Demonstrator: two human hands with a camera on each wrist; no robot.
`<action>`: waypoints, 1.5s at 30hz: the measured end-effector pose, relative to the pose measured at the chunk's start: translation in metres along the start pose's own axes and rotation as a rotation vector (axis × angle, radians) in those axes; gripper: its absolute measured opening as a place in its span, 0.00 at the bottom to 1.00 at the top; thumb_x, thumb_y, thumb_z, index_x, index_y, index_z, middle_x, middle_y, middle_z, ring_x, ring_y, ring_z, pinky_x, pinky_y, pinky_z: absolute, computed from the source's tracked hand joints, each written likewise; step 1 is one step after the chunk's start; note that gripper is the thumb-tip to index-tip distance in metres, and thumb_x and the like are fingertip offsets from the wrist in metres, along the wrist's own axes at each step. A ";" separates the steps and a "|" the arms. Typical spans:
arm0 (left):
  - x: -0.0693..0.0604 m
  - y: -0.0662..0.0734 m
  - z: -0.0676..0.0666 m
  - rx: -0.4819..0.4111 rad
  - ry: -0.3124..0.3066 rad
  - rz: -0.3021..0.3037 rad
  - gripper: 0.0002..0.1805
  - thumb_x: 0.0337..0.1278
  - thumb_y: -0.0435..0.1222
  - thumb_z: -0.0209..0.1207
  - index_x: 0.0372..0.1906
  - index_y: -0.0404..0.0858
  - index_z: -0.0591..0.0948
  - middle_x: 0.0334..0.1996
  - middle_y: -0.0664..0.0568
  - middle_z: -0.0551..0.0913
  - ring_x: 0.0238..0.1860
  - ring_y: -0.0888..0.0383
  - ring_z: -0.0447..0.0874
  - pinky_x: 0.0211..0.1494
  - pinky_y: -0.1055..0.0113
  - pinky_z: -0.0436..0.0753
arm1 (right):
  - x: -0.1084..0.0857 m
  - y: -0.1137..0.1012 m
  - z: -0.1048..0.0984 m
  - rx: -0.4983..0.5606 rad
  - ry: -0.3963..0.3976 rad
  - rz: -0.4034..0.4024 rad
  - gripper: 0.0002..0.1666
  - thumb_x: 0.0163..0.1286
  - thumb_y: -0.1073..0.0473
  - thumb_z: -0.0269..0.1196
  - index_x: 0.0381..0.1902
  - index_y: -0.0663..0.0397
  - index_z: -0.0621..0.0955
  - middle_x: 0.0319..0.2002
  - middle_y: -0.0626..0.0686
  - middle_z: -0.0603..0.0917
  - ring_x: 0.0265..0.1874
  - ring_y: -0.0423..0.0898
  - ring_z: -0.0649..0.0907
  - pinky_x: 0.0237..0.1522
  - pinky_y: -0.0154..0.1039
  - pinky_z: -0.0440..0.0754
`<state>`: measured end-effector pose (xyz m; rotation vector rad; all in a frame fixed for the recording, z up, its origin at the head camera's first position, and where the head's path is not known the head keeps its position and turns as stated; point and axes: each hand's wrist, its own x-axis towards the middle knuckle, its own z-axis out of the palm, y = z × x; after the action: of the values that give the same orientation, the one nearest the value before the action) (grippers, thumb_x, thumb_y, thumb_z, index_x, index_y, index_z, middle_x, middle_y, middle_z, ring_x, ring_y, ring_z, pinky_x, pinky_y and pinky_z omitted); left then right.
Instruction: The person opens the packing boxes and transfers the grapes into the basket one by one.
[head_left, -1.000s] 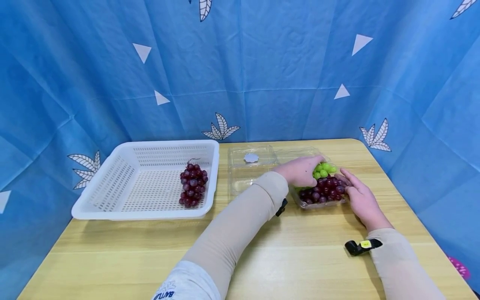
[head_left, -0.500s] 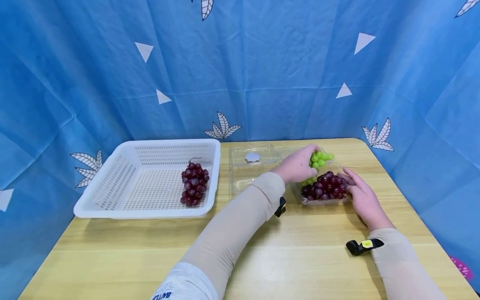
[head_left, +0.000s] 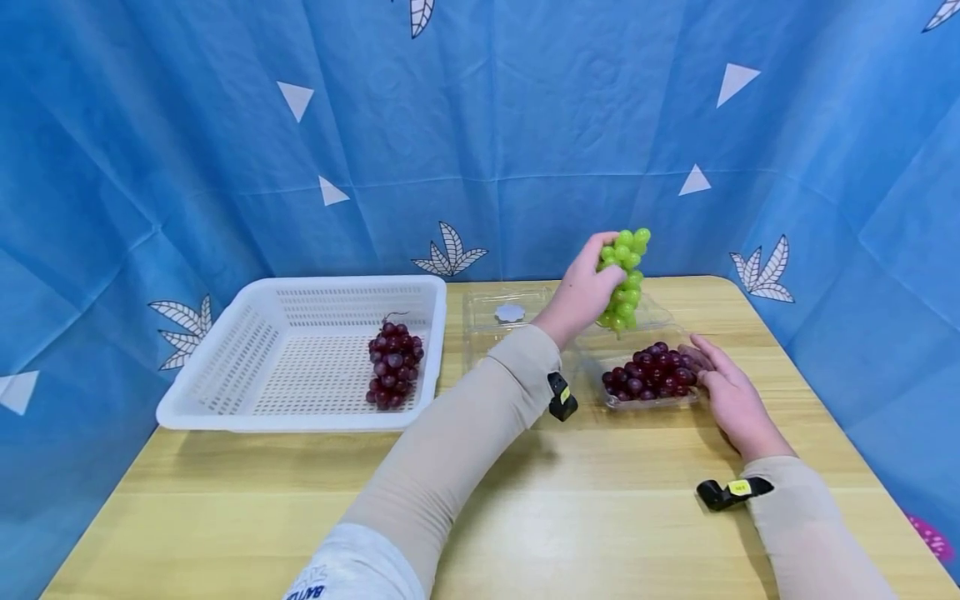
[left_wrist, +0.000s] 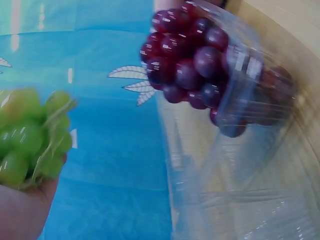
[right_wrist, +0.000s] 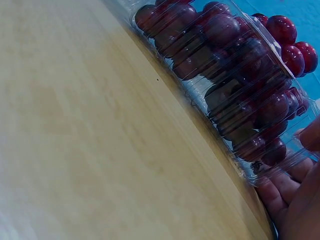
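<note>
My left hand (head_left: 581, 290) holds a bunch of green grapes (head_left: 624, 279) in the air, above and behind a clear plastic container (head_left: 647, 403). In the left wrist view the green grapes (left_wrist: 22, 135) show their pale stem. A bunch of dark red grapes (head_left: 652, 372) lies in the container and rises above its rim, as the right wrist view shows. My right hand (head_left: 731, 400) grips the container's right end; its thumb is near the rim and its fingers (right_wrist: 272, 197) lie against the lower corner, partly hidden.
On the left of the wooden table (head_left: 300, 500) stands a white perforated basket (head_left: 300, 423) with another red grape bunch (head_left: 394, 367) inside. A second clear container (head_left: 480, 321) with a white label sits behind my left forearm. A blue curtain (head_left: 525, 125) hangs behind.
My left hand has lifted the green grapes up out of the container, away from the red ones. My right hand has stayed at the container's right end.
</note>
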<state>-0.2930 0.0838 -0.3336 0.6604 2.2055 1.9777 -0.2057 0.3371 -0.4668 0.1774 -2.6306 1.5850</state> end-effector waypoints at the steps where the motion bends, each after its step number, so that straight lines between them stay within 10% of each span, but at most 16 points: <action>1: 0.000 0.002 -0.002 0.002 0.028 0.004 0.26 0.70 0.33 0.52 0.70 0.52 0.68 0.48 0.53 0.77 0.39 0.54 0.82 0.35 0.60 0.86 | 0.000 0.000 0.000 -0.001 -0.002 0.004 0.34 0.82 0.64 0.33 0.83 0.53 0.47 0.75 0.66 0.61 0.71 0.68 0.62 0.54 0.14 0.63; 10: -0.001 0.010 -0.033 0.181 0.026 -0.004 0.21 0.79 0.53 0.44 0.68 0.54 0.66 0.40 0.49 0.80 0.30 0.53 0.82 0.29 0.60 0.84 | 0.002 0.000 -0.001 0.027 -0.013 0.012 0.34 0.81 0.65 0.32 0.83 0.53 0.47 0.76 0.67 0.60 0.71 0.69 0.62 0.52 0.13 0.63; 19: -0.012 0.030 -0.075 0.684 -0.125 -0.022 0.21 0.80 0.52 0.43 0.67 0.50 0.69 0.40 0.53 0.79 0.22 0.54 0.81 0.21 0.63 0.82 | 0.004 -0.003 0.001 0.045 -0.017 0.013 0.34 0.81 0.66 0.33 0.82 0.53 0.47 0.76 0.66 0.61 0.72 0.67 0.61 0.52 0.14 0.66; 29: -0.049 0.043 -0.158 1.111 -0.141 -0.008 0.21 0.79 0.53 0.43 0.66 0.50 0.72 0.48 0.58 0.78 0.41 0.58 0.77 0.48 0.58 0.78 | 0.005 -0.001 0.005 0.037 -0.021 0.000 0.35 0.80 0.68 0.33 0.83 0.51 0.48 0.75 0.66 0.62 0.73 0.66 0.61 0.53 0.13 0.63; 38: -0.076 0.045 -0.231 1.296 -0.079 -0.176 0.24 0.79 0.52 0.43 0.69 0.45 0.70 0.57 0.47 0.78 0.56 0.47 0.76 0.60 0.44 0.75 | 0.003 -0.001 0.002 0.039 -0.021 0.017 0.34 0.81 0.65 0.33 0.83 0.50 0.48 0.75 0.66 0.61 0.73 0.66 0.60 0.52 0.13 0.64; 45: -0.093 0.027 -0.275 1.242 -0.033 -0.340 0.19 0.80 0.49 0.43 0.61 0.43 0.73 0.31 0.45 0.80 0.26 0.48 0.81 0.41 0.51 0.78 | 0.000 -0.001 0.000 0.057 -0.019 0.027 0.35 0.81 0.66 0.33 0.83 0.49 0.48 0.76 0.66 0.60 0.73 0.67 0.60 0.53 0.14 0.65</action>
<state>-0.3018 -0.2038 -0.2857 0.3070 3.0525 0.2719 -0.2058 0.3360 -0.4657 0.1619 -2.6146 1.6755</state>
